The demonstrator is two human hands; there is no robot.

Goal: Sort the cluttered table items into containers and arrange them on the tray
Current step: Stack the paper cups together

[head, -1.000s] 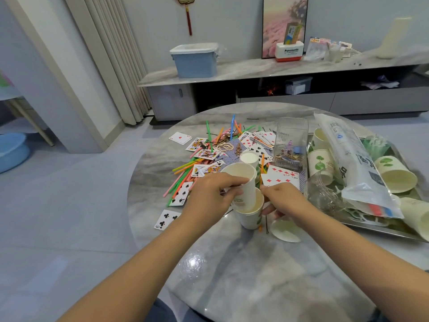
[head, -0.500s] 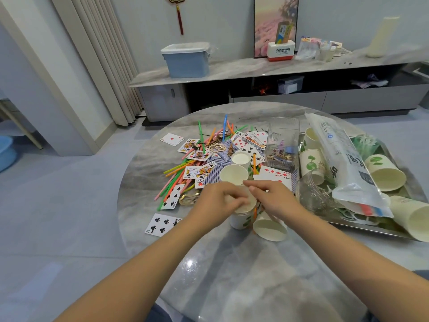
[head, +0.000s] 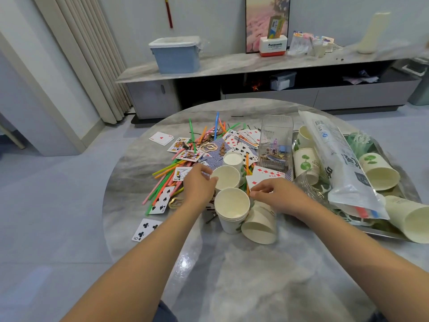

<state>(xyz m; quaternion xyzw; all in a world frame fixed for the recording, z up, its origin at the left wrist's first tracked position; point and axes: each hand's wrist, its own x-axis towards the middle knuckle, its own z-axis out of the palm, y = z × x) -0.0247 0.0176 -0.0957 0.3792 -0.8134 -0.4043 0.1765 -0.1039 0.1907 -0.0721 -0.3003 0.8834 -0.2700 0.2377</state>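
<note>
The person leaned over the round marble table (head: 232, 275), both arms stretched toward a cluster of paper cups. The left hand (head: 197, 187) had its fingers curled round the side of an upright paper cup (head: 226, 177), thumb at the rim. Just in front of that cup stood a stack of nested cups (head: 232, 209), upright, and a tipped cup (head: 260, 225) leaned against the stack's right side, mouth toward the person. The right hand (head: 278, 194) hovered above the tipped cup, fingertips drawn together in a narrow pinch near a diamond playing card (head: 264, 175); I could not tell what, if anything, they held. Coloured straws (head: 167, 180) and more cards lay scattered behind. A clear plastic box (head: 276, 140) stood beside the metal tray (head: 380, 233), which carried more cups and a plastic bag (head: 343, 168).
</note>
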